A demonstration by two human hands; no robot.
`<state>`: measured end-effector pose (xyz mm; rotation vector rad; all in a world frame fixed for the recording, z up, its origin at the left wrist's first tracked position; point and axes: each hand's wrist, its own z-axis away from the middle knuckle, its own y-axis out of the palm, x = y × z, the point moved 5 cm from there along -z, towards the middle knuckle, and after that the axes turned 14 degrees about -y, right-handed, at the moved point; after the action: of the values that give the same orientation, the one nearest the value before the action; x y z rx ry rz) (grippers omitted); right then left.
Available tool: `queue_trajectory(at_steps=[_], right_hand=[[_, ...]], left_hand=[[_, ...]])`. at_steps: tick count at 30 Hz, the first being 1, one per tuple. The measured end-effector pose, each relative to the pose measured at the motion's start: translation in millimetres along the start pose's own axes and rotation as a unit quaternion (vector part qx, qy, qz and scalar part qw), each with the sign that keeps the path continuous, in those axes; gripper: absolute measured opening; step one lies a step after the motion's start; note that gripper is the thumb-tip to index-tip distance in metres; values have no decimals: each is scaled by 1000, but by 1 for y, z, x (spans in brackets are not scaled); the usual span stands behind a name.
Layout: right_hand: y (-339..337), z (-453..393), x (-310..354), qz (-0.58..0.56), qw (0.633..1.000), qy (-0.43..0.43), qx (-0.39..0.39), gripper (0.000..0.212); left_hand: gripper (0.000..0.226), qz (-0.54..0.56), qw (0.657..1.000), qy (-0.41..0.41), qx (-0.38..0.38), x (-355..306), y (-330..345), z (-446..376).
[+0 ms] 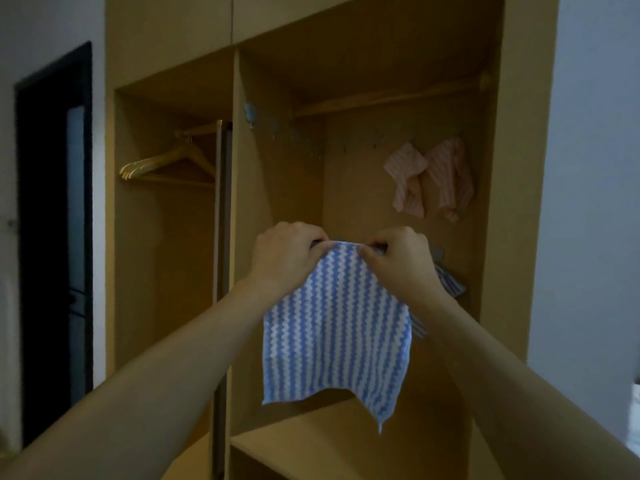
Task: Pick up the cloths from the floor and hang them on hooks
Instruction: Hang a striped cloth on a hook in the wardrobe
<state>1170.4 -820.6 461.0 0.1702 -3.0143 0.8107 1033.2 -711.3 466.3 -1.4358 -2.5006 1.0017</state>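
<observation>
Fingers [320, 244] of both hands pinching one blue cloth [336, 327]; two pink cloths [429, 178] on hooks.

I see an open wooden wardrobe [512, 168] filling most of the view, split by an upright divider panel [235, 188]. In its left compartment a short rail [197, 129] carries a few wooden hangers [166, 164], bunched together and bare. In the right compartment I see a longer wooden rail [388, 97] running under the top shelf, and a lower shelf board [346, 441] near the bottom. To the left of the wardrobe I make out a dark doorway [52, 237] set in a pale wall [595, 202].
</observation>
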Motion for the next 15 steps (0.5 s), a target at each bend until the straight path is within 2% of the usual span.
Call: queue_trajectory(at_steps=[7,10,15], right_hand=[[48,-61,-63,16,999,51,-7,26],[72,-91,-87,24,998,47,-20,31],[113,-148,-125,99,994,25,-24,36]], left_hand=[[29,53,998,-33,-28,29,57,-80],[28,74,996,-21,-48,46,79,-118],[28,96,993,3,-67,76,127,-193]])
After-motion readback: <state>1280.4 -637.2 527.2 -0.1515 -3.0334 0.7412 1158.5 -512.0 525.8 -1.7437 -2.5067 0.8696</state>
